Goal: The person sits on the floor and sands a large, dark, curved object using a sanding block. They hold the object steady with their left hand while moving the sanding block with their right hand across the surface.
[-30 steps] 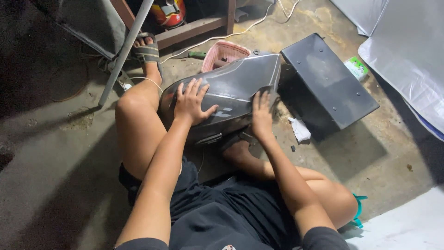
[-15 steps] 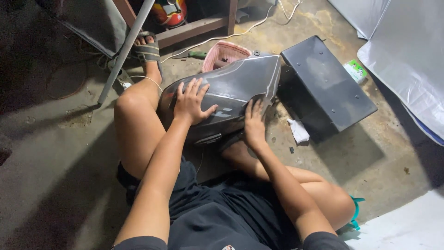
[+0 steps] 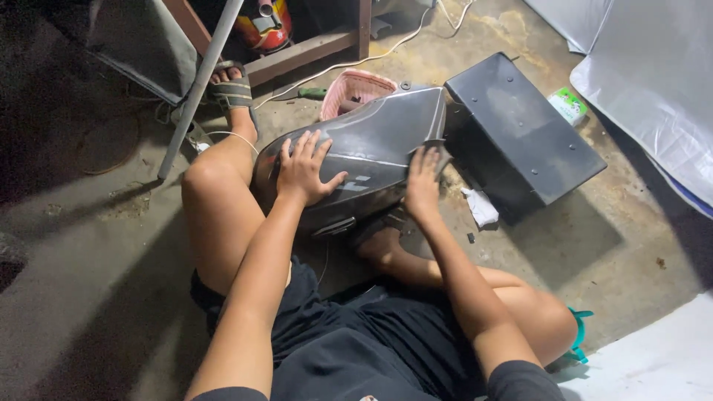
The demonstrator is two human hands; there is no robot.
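Note:
A dark grey, glossy curved body panel point(image 3: 371, 145) lies between my legs on the concrete floor. My left hand point(image 3: 303, 171) rests flat on its left part with the fingers spread. My right hand point(image 3: 423, 182) presses flat on the panel's right lower edge, fingers pointing up. Neither hand grips anything. Whether something lies under my right palm is hidden.
A black metal box point(image 3: 520, 134) sits right of the panel. A pink basket point(image 3: 353, 89) is behind it. A crumpled white rag point(image 3: 481, 206), a green packet point(image 3: 570, 105), a metal pole point(image 3: 200, 85), a wooden frame point(image 3: 312, 48) and white sheets point(image 3: 653, 82) surround the spot.
My right hand has slid a little down and left along the panel's right edge. My left hand has stayed in place.

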